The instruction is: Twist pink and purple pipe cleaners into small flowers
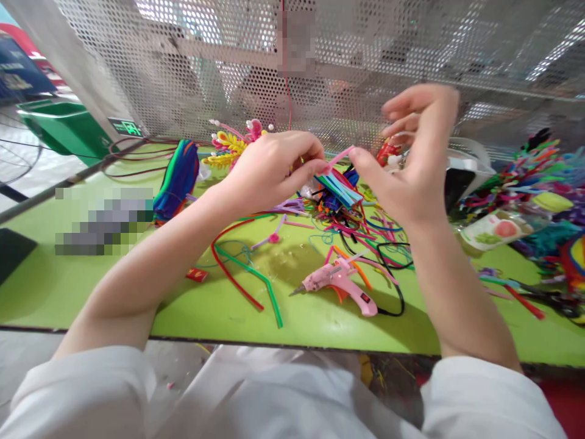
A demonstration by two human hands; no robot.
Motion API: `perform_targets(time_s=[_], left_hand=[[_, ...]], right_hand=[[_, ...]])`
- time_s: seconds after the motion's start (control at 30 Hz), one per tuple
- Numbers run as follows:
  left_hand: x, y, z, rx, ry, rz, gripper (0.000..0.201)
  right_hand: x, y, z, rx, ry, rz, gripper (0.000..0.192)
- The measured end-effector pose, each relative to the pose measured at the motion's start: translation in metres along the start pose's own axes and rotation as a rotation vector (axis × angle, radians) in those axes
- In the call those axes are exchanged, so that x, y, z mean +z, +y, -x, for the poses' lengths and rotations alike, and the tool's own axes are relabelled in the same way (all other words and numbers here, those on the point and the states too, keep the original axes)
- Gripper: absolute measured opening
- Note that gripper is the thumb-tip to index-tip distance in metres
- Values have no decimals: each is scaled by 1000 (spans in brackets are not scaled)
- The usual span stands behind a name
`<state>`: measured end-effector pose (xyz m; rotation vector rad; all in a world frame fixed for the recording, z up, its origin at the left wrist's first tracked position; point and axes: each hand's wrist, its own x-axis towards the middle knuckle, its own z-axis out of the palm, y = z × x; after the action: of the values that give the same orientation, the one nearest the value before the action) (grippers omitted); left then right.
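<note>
Head view: left hand [269, 167] and right hand [406, 164] raised over green surface [219, 311], each grip pinched shut on one end of pink pipe cleaner [339, 158]. Best kept taut, clear of glue gun [340, 281] below.

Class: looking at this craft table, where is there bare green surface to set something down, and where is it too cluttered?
Bare: the table near edge left of the left hand's forearm, and the front strip below the pink glue gun. Crowded: the pipe cleaners under both hands, and the right-side heap.
</note>
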<state>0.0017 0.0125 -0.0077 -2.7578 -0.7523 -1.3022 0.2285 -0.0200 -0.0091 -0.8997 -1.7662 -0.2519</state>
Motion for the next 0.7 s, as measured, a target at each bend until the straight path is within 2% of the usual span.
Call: perform_targets(time_s=[0.07, 0.17, 0.3, 0.4, 0.53, 0.7], left_hand=[[0, 2, 0, 0, -15, 61, 19], [-1, 6, 0, -11, -9, 140, 18], [-4, 9, 1, -3, -28, 175, 19], [-3, 8, 2, -18, -42, 242, 20], [0, 5, 4, -37, -35, 354, 21], [1, 9, 4, -25, 2, 342, 10]], right_hand=[[-4, -14, 1, -67, -121, 84, 19], [0, -29, 5, -44, -209, 20, 11], [4, -29, 10, 11, -215, -173, 6], [1, -25, 10, 22, -245, -239, 7], [0, -24, 10, 9, -202, -250, 12], [2, -29, 11, -14, -163, -209, 13]])
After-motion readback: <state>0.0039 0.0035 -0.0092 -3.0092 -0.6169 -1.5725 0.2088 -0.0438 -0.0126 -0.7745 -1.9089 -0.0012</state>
